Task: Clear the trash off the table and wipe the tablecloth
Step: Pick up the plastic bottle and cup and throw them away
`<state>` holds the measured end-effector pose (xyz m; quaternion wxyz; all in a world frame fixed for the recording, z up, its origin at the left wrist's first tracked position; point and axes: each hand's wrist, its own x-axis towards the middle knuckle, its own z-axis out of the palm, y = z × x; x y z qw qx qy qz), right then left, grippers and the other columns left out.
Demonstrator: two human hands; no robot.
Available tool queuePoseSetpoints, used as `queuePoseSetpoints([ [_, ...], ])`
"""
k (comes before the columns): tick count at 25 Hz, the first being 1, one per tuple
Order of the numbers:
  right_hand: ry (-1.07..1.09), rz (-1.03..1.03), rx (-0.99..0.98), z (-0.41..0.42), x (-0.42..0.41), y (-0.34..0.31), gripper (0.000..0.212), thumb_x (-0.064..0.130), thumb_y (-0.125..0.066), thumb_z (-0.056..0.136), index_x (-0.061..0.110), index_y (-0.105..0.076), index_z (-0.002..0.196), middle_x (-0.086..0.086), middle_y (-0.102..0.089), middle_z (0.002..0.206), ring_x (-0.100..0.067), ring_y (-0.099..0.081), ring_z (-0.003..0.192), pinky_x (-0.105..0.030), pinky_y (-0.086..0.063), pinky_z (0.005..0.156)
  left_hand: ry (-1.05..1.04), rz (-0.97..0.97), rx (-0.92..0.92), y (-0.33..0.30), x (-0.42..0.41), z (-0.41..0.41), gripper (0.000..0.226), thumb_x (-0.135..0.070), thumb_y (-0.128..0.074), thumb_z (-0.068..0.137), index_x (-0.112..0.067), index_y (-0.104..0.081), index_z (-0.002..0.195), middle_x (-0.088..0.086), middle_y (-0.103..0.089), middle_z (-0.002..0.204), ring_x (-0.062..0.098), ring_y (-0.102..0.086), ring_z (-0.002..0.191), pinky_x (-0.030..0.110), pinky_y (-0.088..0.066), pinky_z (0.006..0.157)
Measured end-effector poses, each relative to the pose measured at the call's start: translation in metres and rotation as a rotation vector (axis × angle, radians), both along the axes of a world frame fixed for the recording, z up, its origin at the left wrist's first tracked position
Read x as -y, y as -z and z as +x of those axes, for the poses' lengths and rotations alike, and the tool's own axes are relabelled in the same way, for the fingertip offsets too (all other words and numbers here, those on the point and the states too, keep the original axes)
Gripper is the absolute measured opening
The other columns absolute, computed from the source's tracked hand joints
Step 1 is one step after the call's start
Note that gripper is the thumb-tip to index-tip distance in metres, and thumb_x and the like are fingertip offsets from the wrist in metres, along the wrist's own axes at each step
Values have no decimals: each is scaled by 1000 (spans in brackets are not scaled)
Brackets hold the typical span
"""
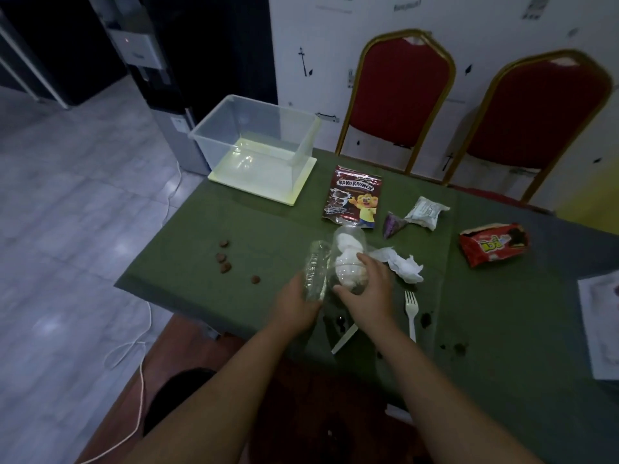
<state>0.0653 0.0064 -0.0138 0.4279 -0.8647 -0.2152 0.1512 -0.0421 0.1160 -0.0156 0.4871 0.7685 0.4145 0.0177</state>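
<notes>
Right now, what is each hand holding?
Left hand: grips the crushed clear bottle.
Right hand: grips the clear cup stuffed with tissue.

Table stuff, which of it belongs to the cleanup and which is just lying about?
Belongs:
clear bottle in left hand
tissue-stuffed cup in right hand
Koko Krunch bag
red wrapper
crumpled tissue
plastic fork
clear bin

Lying about:
red chairs
white cable
</notes>
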Motion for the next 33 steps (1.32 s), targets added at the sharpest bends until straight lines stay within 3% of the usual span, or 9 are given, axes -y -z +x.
queuePoseSetpoints([
  [6,-157,107,-17,-46,-47,-21,71,33,-80,68,37,-47,130,6,-43,132,-18,-48,119,-40,-48,97,-359,-203,186,-22,-33,-57,51,-10,-72,80,-19,-49,125,1,-65,95,15,-63,78,36,-58,69],
  [10,-310,166,-8,-110,-91,-29,71,27,-83,67,29,-51,130,5,-45,130,-14,-48,117,-34,-45,100,-509,-152,200,-27,-66,-134,53,-23,-74,79,-34,-45,122,-5,-62,95,15,-62,87,37,-55,84],
  [13,-436,178,-37,-170,-123,-27,71,24,-83,67,24,-52,131,6,-43,129,-15,-48,119,-26,-40,100,-586,-139,212,-23,-85,-205,48,-24,-74,77,-28,-51,119,-3,-68,100,15,-67,90,40,-57,85],
  [15,-508,177,-67,-209,-139,-22,71,21,-83,67,22,-53,131,9,-41,126,-14,-48,119,-22,-37,99,-655,-102,223,-19,-92,-249,45,-20,-75,76,-35,-53,112,-6,-69,94,12,-68,85,37,-57,80],
  [19,-642,110,-108,-286,-160,4,72,24,-83,66,23,-52,131,5,-43,130,-17,-48,121,-32,-41,106,-755,-102,209,-4,-92,-334,43,-14,-74,78,-34,-52,110,-16,-63,85,1,-62,76,16,-49,63],
  [21,-697,41,-156,-317,-162,26,72,24,-83,66,25,-52,131,6,-41,130,-18,-48,123,-34,-40,107,-782,-132,170,19,-90,-371,37,-14,-73,80,-31,-53,107,-14,-64,85,-1,-62,74,12,-51,61],
  [25,-770,-154,-239,-349,-149,85,73,23,-84,65,26,-53,131,3,-42,131,-20,-48,122,-36,-43,104,-887,-315,63,82,-81,-420,39,-20,-77,73,-26,-59,108,-1,-70,90,11,-67,74,24,-56,58],
  [28,-789,-332,-284,-361,-137,139,74,24,-83,64,24,-52,132,-3,-44,132,-22,-48,122,-37,-43,103,-913,-402,-30,146,-75,-439,50,-35,-78,66,-18,-62,110,4,-72,96,15,-68,80,33,-55,73],
  [33,-756,-574,-352,-366,-124,236,81,30,-83,62,25,-47,135,-9,-46,133,-27,-52,119,-37,-47,99,-909,-592,-132,253,-57,-452,56,-49,-75,64,-13,-62,104,9,-69,105,25,-68,88,35,-56,66],
])
